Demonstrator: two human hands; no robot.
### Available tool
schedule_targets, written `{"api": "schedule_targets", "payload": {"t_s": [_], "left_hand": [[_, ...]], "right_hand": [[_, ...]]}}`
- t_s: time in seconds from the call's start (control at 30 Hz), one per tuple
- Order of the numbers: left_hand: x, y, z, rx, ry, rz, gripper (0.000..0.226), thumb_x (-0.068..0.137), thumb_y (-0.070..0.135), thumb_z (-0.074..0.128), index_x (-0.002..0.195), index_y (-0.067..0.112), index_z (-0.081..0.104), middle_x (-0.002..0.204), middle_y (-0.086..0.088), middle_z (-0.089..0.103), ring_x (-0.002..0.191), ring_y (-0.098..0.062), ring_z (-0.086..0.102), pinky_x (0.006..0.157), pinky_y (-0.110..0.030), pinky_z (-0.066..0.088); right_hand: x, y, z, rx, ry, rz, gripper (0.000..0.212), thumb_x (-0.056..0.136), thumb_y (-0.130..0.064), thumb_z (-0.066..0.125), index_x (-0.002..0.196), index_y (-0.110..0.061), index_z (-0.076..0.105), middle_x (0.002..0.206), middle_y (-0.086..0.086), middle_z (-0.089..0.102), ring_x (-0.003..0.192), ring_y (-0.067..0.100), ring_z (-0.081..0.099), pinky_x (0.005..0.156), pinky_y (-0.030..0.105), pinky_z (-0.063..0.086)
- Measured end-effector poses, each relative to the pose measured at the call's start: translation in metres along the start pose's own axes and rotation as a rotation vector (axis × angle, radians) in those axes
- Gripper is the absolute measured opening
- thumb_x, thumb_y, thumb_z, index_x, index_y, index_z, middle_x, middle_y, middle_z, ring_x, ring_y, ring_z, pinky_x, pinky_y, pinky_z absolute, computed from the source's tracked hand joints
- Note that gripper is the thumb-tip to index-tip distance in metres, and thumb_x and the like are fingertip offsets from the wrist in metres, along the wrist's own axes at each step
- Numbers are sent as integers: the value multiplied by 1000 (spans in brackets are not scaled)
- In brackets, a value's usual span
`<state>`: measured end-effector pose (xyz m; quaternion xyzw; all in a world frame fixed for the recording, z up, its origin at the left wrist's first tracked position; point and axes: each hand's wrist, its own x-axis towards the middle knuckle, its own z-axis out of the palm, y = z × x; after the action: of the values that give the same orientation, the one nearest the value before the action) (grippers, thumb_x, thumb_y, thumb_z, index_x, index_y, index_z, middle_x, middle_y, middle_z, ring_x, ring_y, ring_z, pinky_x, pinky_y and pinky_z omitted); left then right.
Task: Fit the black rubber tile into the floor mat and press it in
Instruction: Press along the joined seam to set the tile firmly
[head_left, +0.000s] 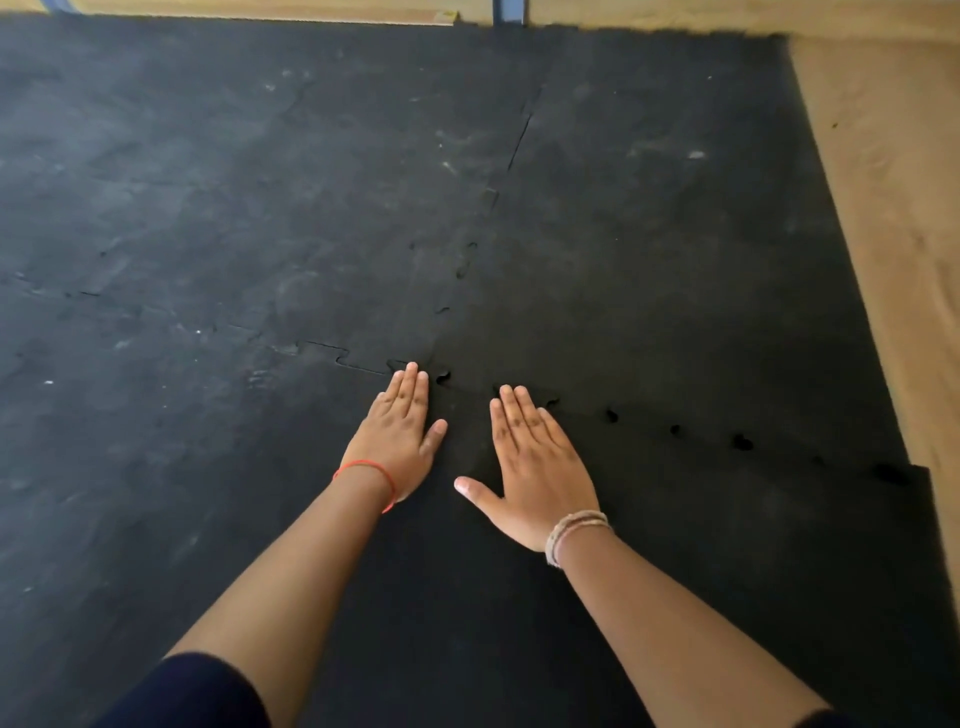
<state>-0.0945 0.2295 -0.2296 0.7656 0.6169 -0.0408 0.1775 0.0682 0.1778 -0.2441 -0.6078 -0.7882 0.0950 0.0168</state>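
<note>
The black rubber tile lies at the near right, its far edge meeting the black floor mat along a jigsaw seam. Small dark gaps show along that seam to the right of my hands. My left hand rests flat, fingers together, at the seam's left end near the tile's corner. Beside it, my right hand lies flat on the tile with the thumb spread, fingertips at the seam. Neither hand holds anything.
The mat is made of several interlocked tiles with visible seams. Bare tan floor runs along the right side and the far edge. A blue post stands at the far edge. The tile's right corner juts past the mat's edge.
</note>
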Motion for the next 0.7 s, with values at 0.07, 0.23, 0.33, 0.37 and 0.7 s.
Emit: {"api": "schedule_targets", "payload": {"t_s": [0.07, 0.23, 0.33, 0.37, 0.7], "left_hand": [[-1, 0, 5, 11, 19, -9, 60, 97, 36, 19, 143, 12, -11, 155, -3, -17, 142, -13, -17, 115, -27, -8], [-10, 4, 15, -2, 126, -38, 60, 97, 39, 16, 143, 13, -12, 155, -3, -19, 141, -12, -19, 114, -27, -11], [-30, 1, 26, -28, 194, -96, 72, 83, 55, -1, 142, 15, -14, 151, 2, -22, 136, -8, -23, 113, -27, -12], [-37, -1, 28, -23, 190, -90, 76, 76, 57, -9, 140, 17, -17, 147, 5, -25, 134, -7, -24, 113, -27, -12], [-37, -7, 32, -12, 186, -52, 70, 71, 55, -13, 132, 24, -22, 143, 11, -26, 133, -5, -25, 115, -29, -10]], "right_hand": [[0, 1, 1, 0, -2, 0, 95, 71, -68, -7, 143, -7, -15, 156, 8, -16, 141, 18, -17, 113, 34, -10], [-1, 1, 5, 61, 99, 90, 90, 79, -66, 1, 145, -6, -6, 156, 11, -7, 142, 21, -12, 113, 34, -6], [0, 2, 7, 83, 207, 226, 86, 82, -63, 4, 144, -3, -1, 156, 14, 0, 141, 24, -6, 113, 37, -1], [1, 2, 7, 66, 185, 208, 86, 80, -64, -2, 142, -5, -8, 155, 13, -6, 141, 22, -11, 112, 37, -4], [4, 1, 9, 50, 129, 75, 81, 82, -63, 2, 141, -10, -11, 150, 6, -14, 142, 22, -7, 113, 35, -3]]}}
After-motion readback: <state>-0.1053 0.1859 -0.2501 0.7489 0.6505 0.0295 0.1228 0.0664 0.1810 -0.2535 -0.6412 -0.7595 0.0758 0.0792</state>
